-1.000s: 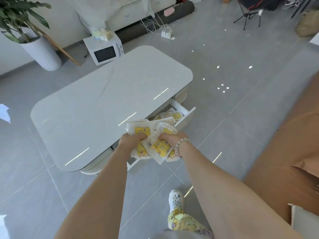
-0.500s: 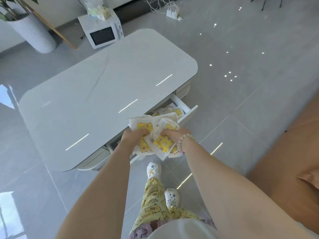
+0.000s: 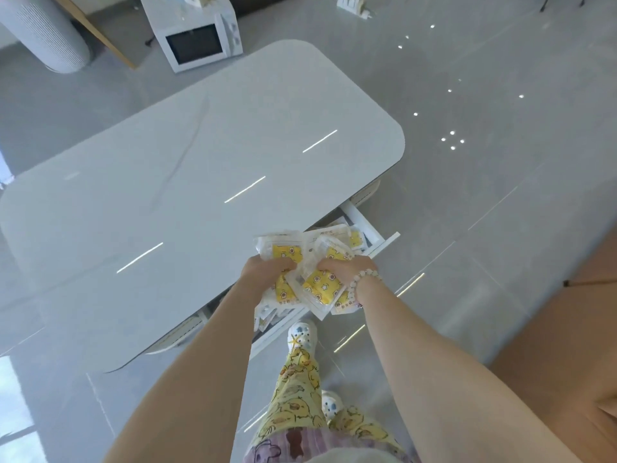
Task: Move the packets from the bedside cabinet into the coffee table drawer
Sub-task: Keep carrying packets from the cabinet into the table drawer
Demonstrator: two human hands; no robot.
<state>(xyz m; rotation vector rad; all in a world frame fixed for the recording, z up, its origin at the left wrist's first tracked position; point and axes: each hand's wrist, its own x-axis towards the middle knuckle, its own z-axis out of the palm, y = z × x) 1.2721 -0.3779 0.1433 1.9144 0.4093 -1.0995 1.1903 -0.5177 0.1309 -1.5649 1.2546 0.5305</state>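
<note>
I hold a bunch of clear packets with yellow printed contents [image 3: 320,285] in both hands, above the open drawer [image 3: 384,243] of the white coffee table [image 3: 187,182]. My left hand [image 3: 267,269] grips the left side of the bunch. My right hand [image 3: 347,269], with a bead bracelet at the wrist, grips the right side. More of the same packets [image 3: 354,238] lie in the far end of the drawer. The drawer's middle is hidden under my hands and the bunch.
A white microwave [image 3: 197,38] stands on the floor beyond the table, with a white plant pot [image 3: 46,35] to its left and a power strip [image 3: 354,3] at the top. An orange sofa [image 3: 564,329] fills the right side. My feet in white clogs [image 3: 302,332] stand by the drawer front.
I have stepped closer to the table, so the drawer and hands sit nearer below me. Both hands keep their grip on the bunch of packets, now lower over the drawer.
</note>
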